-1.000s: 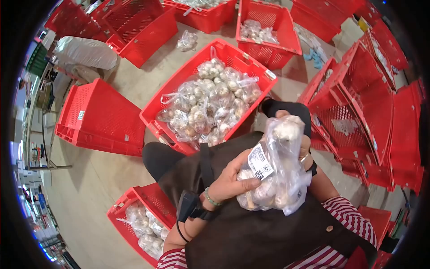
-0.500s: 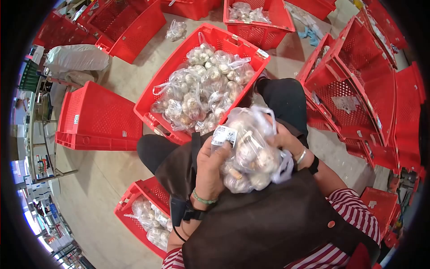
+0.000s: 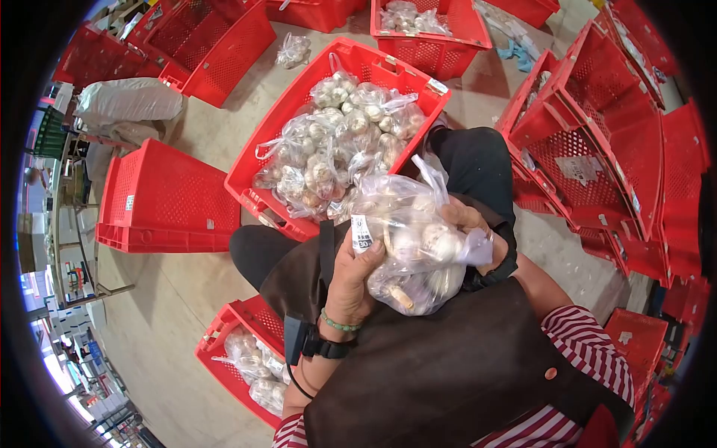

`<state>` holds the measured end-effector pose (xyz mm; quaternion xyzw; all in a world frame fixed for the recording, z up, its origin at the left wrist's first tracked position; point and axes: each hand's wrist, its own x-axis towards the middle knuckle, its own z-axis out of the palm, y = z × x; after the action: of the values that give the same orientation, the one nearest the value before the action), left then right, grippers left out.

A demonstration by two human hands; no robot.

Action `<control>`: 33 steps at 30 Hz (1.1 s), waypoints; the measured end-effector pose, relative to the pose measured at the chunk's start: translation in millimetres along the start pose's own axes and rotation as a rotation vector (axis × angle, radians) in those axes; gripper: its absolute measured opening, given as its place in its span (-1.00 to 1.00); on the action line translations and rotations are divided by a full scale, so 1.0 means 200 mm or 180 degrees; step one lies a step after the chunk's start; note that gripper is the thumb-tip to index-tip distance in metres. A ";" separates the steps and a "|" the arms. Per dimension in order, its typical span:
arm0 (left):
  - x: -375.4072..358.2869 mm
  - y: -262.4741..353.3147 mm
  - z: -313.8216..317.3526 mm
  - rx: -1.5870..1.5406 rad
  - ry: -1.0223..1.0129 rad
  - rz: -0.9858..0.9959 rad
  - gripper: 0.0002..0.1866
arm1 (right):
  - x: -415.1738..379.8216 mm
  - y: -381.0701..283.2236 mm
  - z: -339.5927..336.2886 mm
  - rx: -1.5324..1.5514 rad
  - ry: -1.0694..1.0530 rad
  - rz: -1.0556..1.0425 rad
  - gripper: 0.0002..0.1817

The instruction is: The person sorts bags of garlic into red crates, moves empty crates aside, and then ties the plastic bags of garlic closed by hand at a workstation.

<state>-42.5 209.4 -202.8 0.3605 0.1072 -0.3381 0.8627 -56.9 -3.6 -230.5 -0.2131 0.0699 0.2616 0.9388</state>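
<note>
Head view is showing a bag point(image 3: 411, 243) being held over the apron point(image 3: 418, 358). The left hand point(image 3: 351, 280) is gripping the bag's left side, thumb resting near the label point(image 3: 361, 230). The right hand point(image 3: 478, 222) is curling its fingers onto the bag's right side. Past the bag, a bin point(image 3: 290, 110) is holding garlic point(image 3: 336, 142).

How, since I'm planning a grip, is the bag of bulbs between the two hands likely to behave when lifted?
The bag will probably sag and change shape, as its clear film looks thin and creased. The rounded bulbs inside may shift against one another. Its shiny surface might be somewhat slippery.
</note>
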 end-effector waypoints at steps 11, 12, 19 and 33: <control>-0.07 0.04 -0.05 0.0550 -0.0543 0.0474 -0.19 | 0.04 -0.05 0.15 -0.0651 -0.0049 -0.0148 -0.01; -0.06 0.03 -0.05 0.0552 -0.0548 0.0477 -0.19 | 0.05 -0.04 0.12 -0.0593 -0.0081 -0.0221 -0.08; -0.01 -0.01 -0.05 0.0104 -0.0154 0.0154 -0.25 | 0.13 0.02 -0.02 0.0582 0.0505 0.0041 -0.46; 0.02 -0.05 -0.08 -0.0017 -0.0269 0.0860 -0.10 | 0.18 0.07 -0.06 0.0216 0.1025 -0.0376 -0.58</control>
<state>-45.0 213.6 -221.1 0.3549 0.0222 -0.2334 0.9050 -33.3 19.2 -254.5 -0.2242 0.2156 0.1659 0.9358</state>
